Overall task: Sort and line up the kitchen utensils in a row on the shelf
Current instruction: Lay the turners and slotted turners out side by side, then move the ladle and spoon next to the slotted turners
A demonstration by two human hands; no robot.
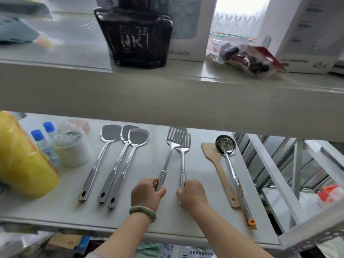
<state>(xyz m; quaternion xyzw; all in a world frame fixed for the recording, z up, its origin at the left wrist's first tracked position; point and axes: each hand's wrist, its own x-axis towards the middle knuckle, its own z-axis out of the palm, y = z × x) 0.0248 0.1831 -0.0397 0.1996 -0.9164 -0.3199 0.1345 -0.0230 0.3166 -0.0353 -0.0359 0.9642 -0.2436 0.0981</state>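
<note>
Three solid steel spatulas (pixel 104 157) lie side by side on the white shelf (pixel 55 211), handles toward me. In the middle lie two slotted steel turners, heads overlapping. My left hand (pixel 146 194) grips the handle of the left slotted turner (pixel 170 155). My right hand (pixel 191 193) grips the handle of the right slotted turner (pixel 183 157). To the right rest a wooden spatula (pixel 216 164) and a steel ladle (pixel 228 151) with an orange handle tip, its bowl overlapping the wooden blade.
A yellow roll (pixel 22 161), two blue-capped bottles (pixel 41 142) and a white wrapped tub (pixel 72 149) crowd the shelf's left end. An upper shelf (pixel 167 94) overhangs, holding a black NK box and white cartons. A white wire rack (pixel 290 202) borders the right side.
</note>
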